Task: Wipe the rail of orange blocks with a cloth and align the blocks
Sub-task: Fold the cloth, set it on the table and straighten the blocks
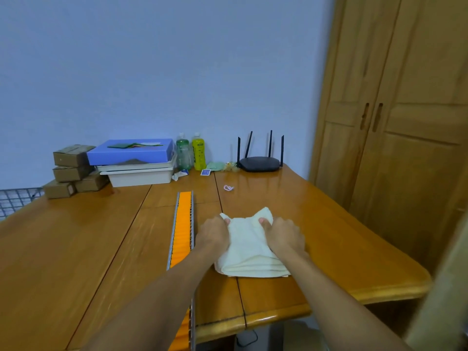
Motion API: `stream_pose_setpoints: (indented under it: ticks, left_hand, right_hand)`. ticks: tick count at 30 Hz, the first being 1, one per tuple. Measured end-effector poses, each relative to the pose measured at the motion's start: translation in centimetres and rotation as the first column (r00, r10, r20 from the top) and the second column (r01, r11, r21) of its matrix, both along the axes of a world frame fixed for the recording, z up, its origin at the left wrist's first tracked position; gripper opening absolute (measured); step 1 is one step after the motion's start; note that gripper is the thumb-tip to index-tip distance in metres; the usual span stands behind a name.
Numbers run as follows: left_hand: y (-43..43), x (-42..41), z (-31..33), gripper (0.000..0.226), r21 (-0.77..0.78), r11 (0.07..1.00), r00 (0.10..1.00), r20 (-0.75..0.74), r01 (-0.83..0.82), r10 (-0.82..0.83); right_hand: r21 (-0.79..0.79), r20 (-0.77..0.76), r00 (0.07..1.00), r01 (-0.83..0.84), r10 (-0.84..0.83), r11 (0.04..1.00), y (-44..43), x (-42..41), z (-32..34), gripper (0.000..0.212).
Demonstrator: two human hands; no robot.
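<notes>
A long grey metal rail (174, 224) filled with a row of orange blocks (182, 229) runs down the middle of the wooden table (342, 236), from mid-table to past its near edge. My left forearm hides part of its lower stretch. Just right of the rail lies a folded cream cloth (249, 252). My left hand (211, 235) grips the cloth's left side and my right hand (285, 236) grips its right side, thumbs on top. The cloth rests on the table beside the rail, not on it.
At the back stand stacked cardboard boxes (72, 171), a blue box on white trays (131, 152), two bottles (191, 153) and a black router (259, 163). A small pink loop (228, 188) lies beyond the cloth. A wooden wardrobe (392, 122) stands at the right.
</notes>
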State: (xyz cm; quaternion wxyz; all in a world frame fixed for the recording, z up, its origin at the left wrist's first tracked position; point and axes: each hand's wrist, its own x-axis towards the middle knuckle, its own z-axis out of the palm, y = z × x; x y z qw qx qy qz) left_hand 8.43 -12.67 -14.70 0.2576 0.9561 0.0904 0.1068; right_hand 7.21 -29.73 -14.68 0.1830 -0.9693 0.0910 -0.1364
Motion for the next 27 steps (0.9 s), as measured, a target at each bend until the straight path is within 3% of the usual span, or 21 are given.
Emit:
stream_pose_setpoints:
  ticks: [8, 15, 19, 24, 27]
  left_hand:
    - [-0.1, 1.0, -1.8, 0.037, 0.169, 0.984, 0.999, -0.023, 0.046, -0.042]
    - [0.5, 1.4, -1.5, 0.039, 0.385, 0.918, 0.995, -0.051, 0.095, -0.082]
    - [1.8, 1.5, -0.7, 0.037, 0.293, 0.953, 0.997, -0.062, 0.072, -0.056]
    - [4.5, 1.7, 0.5, 0.029, 0.167, 0.982, 0.992, 0.077, 0.087, -0.101]
    - [6.7, 2.5, 1.4, 0.023, 0.114, 0.991, 0.982, 0.168, 0.067, -0.086]
  right_hand:
    - [-0.288, 0.031, 0.999, 0.042, -0.034, 0.957, 0.8, 1.7, -2.2, 0.049]
    - [-0.318, 0.079, 0.997, 0.012, 0.014, 0.948, 1.2, 2.8, -2.8, 0.041]
    - [-0.375, 0.066, 0.998, 0.011, 0.015, 0.927, 1.6, 3.0, -2.3, 0.037]
    - [-0.371, 0.193, 0.977, -0.012, 0.090, 0.929, 3.8, 3.4, -0.7, 0.009]
    - [-0.339, 0.301, 0.933, -0.088, 0.197, 0.937, 5.7, 4.1, -0.7, 0.018]
